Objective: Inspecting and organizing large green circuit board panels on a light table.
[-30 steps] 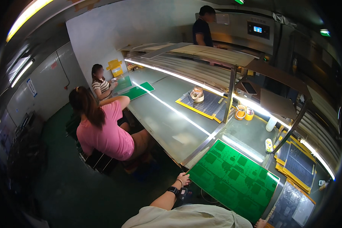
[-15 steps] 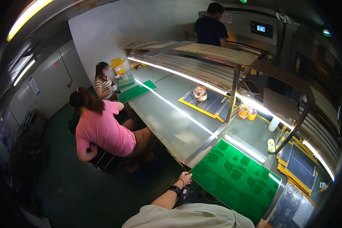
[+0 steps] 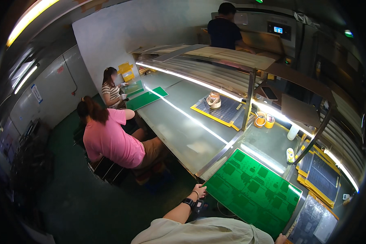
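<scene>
A large green circuit board panel [image 3: 252, 189] with darker green patterned blocks lies tilted across the near end of the table. My left hand [image 3: 199, 190] grips its left corner, fingers closed on the edge, a dark watch on the wrist. At the bottom right my right hand [image 3: 280, 239] closes on the panel's near right corner; only part of that hand shows. Beside the right hand lies a dark screen under clear film [image 3: 313, 217].
Yellow-taped frames [image 3: 321, 173] lie at the right. Tape rolls [image 3: 264, 120] and a small white bottle [image 3: 290, 155] stand beyond the panel. A post [image 3: 249, 99] holds a lit shelf. Two people sit left, near green panels [image 3: 148, 97]; another person [image 3: 224, 28] stands behind.
My hands and the green panel stay almost still. The person in pink has shifted slightly, and at the back a brown board has risen in front of the standing person.
</scene>
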The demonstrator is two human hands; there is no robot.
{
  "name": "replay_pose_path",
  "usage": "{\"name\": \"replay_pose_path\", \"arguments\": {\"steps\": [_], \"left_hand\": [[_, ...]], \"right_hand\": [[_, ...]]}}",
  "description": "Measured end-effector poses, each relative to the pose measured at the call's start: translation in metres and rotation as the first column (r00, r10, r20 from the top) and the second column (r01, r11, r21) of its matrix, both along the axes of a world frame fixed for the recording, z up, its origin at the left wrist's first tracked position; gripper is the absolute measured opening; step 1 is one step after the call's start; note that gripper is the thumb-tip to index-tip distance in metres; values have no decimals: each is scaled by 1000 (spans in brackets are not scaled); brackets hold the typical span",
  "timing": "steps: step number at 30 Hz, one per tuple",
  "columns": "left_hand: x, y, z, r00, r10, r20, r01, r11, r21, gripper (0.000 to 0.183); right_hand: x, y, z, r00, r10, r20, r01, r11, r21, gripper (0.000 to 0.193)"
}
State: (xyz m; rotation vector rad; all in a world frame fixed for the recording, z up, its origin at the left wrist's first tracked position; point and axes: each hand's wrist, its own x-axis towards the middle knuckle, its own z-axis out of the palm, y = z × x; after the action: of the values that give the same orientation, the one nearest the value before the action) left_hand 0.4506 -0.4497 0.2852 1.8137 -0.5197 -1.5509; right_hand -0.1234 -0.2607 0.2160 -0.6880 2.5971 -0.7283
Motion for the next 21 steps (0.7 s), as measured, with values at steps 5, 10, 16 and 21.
{"name": "replay_pose_path", "arguments": {"steps": [5,10,16,21], "left_hand": [[-1,0,-2,1000,13,20,-13,1000,-5,40],[-1,0,1,1000,-3,-10,3,1000,-2,45],[5,5,6,996,24,-89,-25,1000,-12,38],[2,4,15,997,-14,-80,13,1000,-6,35]], "right_hand": [[-2,2,0,1000,-4,-30,5,1000,11,19],[-5,7,0,998,-19,-60,20,1000,21,19],[-10,30,0,992,-80,-99,83,996,32,20],[-16,44,-1,993,37,-108,-47,994,-95,23]]}}
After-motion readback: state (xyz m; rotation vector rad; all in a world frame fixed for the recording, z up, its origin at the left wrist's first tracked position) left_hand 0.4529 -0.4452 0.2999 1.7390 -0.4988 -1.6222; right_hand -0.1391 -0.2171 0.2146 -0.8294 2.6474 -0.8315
